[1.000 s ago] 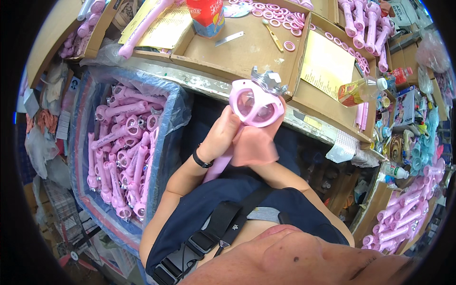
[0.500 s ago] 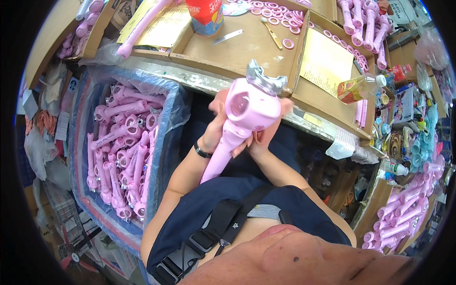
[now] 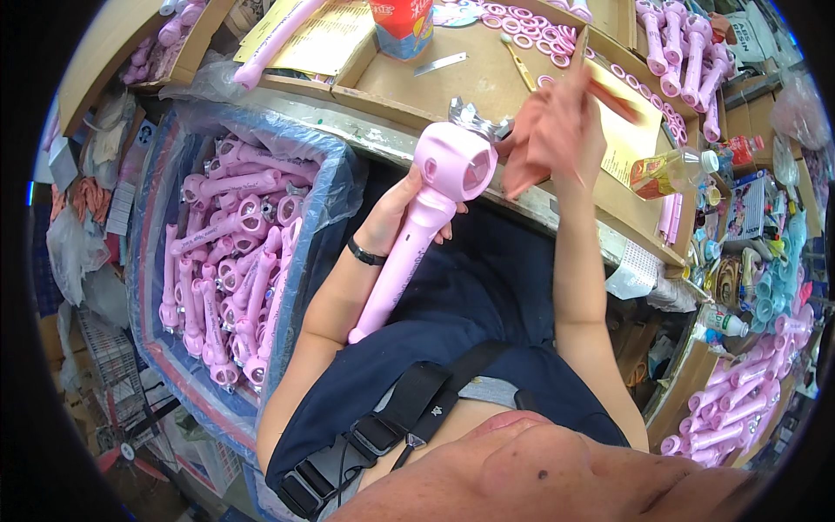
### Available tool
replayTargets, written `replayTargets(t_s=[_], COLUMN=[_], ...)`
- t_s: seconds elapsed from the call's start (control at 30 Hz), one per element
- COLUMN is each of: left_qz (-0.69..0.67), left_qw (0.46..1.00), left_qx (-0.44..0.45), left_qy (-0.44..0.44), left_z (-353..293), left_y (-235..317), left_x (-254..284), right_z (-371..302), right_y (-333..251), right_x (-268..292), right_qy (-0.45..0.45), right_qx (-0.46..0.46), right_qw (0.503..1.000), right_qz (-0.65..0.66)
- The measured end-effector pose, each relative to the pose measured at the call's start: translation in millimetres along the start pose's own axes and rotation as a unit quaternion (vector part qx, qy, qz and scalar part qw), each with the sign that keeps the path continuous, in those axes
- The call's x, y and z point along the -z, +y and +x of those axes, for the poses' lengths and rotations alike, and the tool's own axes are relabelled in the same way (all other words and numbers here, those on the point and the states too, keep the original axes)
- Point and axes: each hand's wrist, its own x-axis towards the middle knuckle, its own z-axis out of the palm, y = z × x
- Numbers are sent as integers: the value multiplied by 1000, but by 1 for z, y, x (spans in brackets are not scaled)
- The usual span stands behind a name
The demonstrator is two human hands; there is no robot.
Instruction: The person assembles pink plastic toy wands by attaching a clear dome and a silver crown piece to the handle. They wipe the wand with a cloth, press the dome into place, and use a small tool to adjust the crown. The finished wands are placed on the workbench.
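My left hand is wrapped round the upper handle of a pink toy wand. The wand leans across my lap with its round, windowed head up and a silver crown on top. At the right, beside the crown, my right hand grips an orange-pink cloth. Motion smears this hand, and the cloth covers part of its fingers. The cloth's near edge comes close to the crown; whether they touch I cannot tell.
A blue-lined bin full of pink wands stands at my left. Ahead, cardboard trays hold pink rings, a small steel ruler and a yellow-handled tool. A drink bottle stands at the right; more wands lie beyond.
My right hand has left the wand's head and swung right and away from me, with the cloth now in plain sight. The wand has turned and sunk slightly in my left hand.
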Motion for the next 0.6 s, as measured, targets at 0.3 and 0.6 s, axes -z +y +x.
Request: replayTargets(t_s=[0.3,0.6], left_qz=[-305,-411], left_qw=[938,893], left_qx=[155,141], left_qy=[-59,-122], left_z=[13,23], left_y=[-9,-19], left_x=[1,-9], right_z=[-75,-125], right_y=[-16,19], right_x=[56,100], right_qy=[-25,-90], right_qx=[177,279], right_qw=[903,782], right_qz=[-390,-550])
